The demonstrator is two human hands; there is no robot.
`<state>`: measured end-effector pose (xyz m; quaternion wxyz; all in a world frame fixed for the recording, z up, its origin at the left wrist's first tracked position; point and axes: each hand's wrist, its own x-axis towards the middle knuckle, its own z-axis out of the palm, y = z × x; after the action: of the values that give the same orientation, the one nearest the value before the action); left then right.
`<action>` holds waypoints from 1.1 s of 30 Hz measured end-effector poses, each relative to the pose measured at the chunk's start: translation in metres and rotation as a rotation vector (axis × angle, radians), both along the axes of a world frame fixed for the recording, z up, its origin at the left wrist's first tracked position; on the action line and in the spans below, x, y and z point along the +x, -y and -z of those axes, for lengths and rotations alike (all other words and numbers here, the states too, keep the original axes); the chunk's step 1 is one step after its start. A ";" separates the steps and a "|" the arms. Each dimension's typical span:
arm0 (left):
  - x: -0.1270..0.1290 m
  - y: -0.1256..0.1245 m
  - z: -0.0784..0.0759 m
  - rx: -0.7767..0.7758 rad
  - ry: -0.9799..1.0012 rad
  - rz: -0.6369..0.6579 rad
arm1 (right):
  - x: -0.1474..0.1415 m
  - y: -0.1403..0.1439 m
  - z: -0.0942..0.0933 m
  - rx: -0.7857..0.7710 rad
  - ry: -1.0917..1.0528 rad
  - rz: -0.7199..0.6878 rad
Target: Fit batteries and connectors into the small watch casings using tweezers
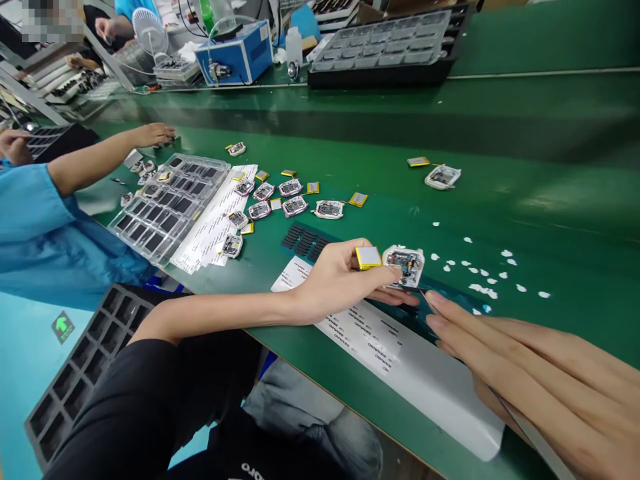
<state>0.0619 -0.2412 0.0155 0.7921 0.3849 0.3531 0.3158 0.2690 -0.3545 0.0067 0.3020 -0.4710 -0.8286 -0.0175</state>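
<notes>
My left hand (345,280) grips a small white-framed circuit board assembly (404,265) between thumb and fingers. A yellow-edged flat battery (369,257) sits beside it, over the same hand. My right hand (505,360) is closed around metal tweezers (525,427), whose tip meets the lower edge of the assembly. At that tip shows a small dark strip (411,289). Under both hands lie a sheet of black adhesive pieces (306,241) and a white label sheet (370,343) with printed dark marks.
Several similar assemblies (294,205) with batteries lie left of centre; another assembly (443,177) lies farther right. White scraps (480,272) are scattered at right. A clear tray (170,207) stands near a co-worker's arm (100,157). A blue box (235,53) and stacked trays (380,50) stand behind.
</notes>
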 end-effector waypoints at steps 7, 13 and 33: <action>0.001 0.002 0.001 0.008 0.011 -0.037 | -0.010 0.001 0.008 0.047 -0.020 0.011; 0.001 0.004 0.003 0.029 -0.034 -0.020 | -0.004 -0.001 0.011 0.046 -0.005 -0.001; 0.004 0.007 -0.004 0.022 -0.096 -0.084 | 0.012 -0.008 0.018 0.243 0.206 -0.180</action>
<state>0.0655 -0.2477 0.0198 0.7560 0.3930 0.4030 0.3340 0.2808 -0.3465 -0.0118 0.2706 -0.3509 -0.8857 -0.1384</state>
